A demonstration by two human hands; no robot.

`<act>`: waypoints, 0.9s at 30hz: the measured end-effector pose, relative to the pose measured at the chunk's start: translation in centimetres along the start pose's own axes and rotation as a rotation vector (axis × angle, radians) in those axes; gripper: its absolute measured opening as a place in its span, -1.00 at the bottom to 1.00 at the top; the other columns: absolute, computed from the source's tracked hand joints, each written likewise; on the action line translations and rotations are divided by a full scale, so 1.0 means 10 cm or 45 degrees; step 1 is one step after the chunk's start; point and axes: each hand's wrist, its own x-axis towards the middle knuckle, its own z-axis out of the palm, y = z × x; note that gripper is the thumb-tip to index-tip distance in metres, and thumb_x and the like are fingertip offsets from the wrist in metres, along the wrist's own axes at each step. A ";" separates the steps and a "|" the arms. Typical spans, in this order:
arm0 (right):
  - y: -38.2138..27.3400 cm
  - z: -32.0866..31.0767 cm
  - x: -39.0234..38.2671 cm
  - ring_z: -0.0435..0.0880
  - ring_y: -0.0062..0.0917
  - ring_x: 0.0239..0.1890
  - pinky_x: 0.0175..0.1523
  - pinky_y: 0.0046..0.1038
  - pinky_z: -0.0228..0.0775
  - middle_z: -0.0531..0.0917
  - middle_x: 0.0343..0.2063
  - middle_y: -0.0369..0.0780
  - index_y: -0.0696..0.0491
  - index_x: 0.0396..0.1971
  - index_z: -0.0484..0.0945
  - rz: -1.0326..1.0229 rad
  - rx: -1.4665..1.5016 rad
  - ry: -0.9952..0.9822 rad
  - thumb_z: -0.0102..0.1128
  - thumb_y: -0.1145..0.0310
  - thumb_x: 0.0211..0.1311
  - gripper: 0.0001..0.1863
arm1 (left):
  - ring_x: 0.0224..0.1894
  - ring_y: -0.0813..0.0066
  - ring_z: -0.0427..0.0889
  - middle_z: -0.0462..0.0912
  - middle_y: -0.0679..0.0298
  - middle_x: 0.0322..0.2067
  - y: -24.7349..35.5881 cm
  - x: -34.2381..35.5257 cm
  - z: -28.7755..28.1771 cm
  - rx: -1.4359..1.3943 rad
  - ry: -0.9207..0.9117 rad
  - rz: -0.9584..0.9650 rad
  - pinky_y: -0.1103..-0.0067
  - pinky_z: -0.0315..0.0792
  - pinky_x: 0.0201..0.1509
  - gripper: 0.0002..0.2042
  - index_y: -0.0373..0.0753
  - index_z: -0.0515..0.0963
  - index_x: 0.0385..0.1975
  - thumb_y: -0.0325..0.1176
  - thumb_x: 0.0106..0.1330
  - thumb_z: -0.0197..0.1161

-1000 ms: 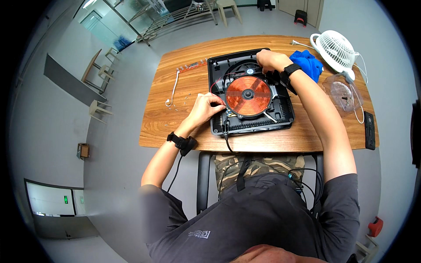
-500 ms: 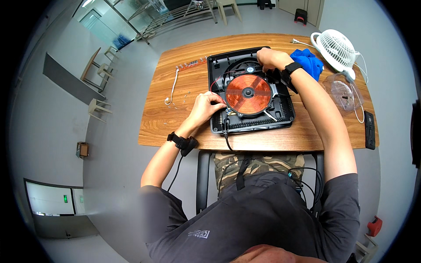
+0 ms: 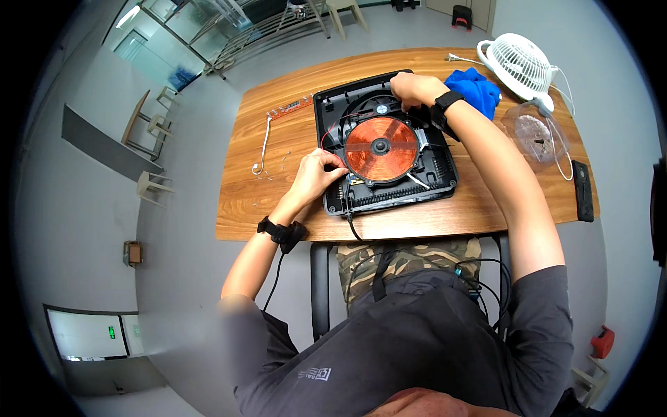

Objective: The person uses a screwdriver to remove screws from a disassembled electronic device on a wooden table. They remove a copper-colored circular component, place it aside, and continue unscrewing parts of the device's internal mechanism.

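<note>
An opened black induction cooker base (image 3: 445, 185) lies on the table in front of me, with a round copper coil (image 3: 397, 154) in its middle and a black fan (image 3: 361, 108) behind the coil. My left hand (image 3: 318, 175) is at the base's left side, thumb and fingers pinched together beside the coil. A thin red wire (image 3: 322, 139) runs down to these fingers; whatever is between them is too small to make out. Over the far right part of the base, beside the fan, my right hand (image 3: 415, 90) reaches down with curled fingers. Its fingertips and anything they grip are hidden.
An orange circuit strip (image 3: 292, 108) with a white cable (image 3: 264, 147) lies left of the base, near small scattered bits. On the right are a blue cloth (image 3: 474, 90), a white fan (image 3: 517, 66), a clear plastic cover (image 3: 520, 135) and a black strip (image 3: 583, 191).
The whole view has shifted a little, so the table sits farther left in it. Both hands stay at the same places on the cooker base.
</note>
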 end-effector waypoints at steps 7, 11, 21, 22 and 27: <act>-0.05 -0.05 -0.10 0.80 -0.25 -0.21 -0.17 -0.27 0.68 0.78 -0.24 -0.05 0.21 -0.23 0.72 -0.015 -0.013 0.035 0.61 0.46 -0.14 -0.61 | -0.20 0.18 0.68 0.69 0.06 -0.32 0.00 0.03 -0.03 0.045 -0.061 -0.014 0.39 0.54 -0.02 -0.83 -0.28 0.76 -0.34 -0.35 0.13 0.51; 0.02 0.02 -0.06 0.77 -0.31 -0.38 -0.34 -0.28 0.60 0.75 -0.44 -0.09 0.17 -0.35 0.71 -0.045 0.031 0.087 0.54 0.48 -0.05 -0.77 | -0.18 0.18 0.67 0.72 0.07 -0.33 0.01 0.07 -0.03 0.068 -0.087 0.035 0.37 0.53 0.00 -0.83 -0.27 0.76 -0.34 -0.35 0.12 0.51; -0.03 -0.01 -0.05 0.74 -0.18 -0.02 0.05 -0.24 0.63 0.76 -0.11 -0.05 0.14 -0.17 0.75 -0.073 -0.122 0.051 0.63 0.37 -0.13 -0.57 | -0.12 0.28 0.73 0.78 0.14 -0.25 0.01 0.03 -0.27 -0.107 -0.227 0.120 0.46 0.56 0.03 -0.83 -0.28 0.76 -0.27 -0.36 0.20 0.47; -0.03 0.00 -0.05 0.73 -0.17 0.01 0.07 -0.24 0.62 0.75 -0.09 -0.04 0.14 -0.15 0.74 -0.070 -0.148 0.054 0.61 0.37 -0.10 -0.57 | -0.18 0.30 0.73 0.78 0.14 -0.29 0.00 0.02 -0.32 -0.109 -0.226 0.124 0.46 0.57 0.01 -0.82 -0.30 0.76 -0.25 -0.36 0.22 0.45; -0.02 -0.02 -0.09 0.72 -0.17 0.03 0.09 -0.23 0.61 0.73 -0.06 -0.03 0.12 -0.10 0.72 -0.062 -0.160 0.071 0.59 0.36 -0.07 -0.55 | -0.35 0.45 0.73 0.78 0.18 -0.42 -0.07 0.06 -0.58 -0.163 -0.033 -0.051 0.48 0.58 -0.17 -0.80 -0.37 0.73 -0.28 -0.33 0.29 0.40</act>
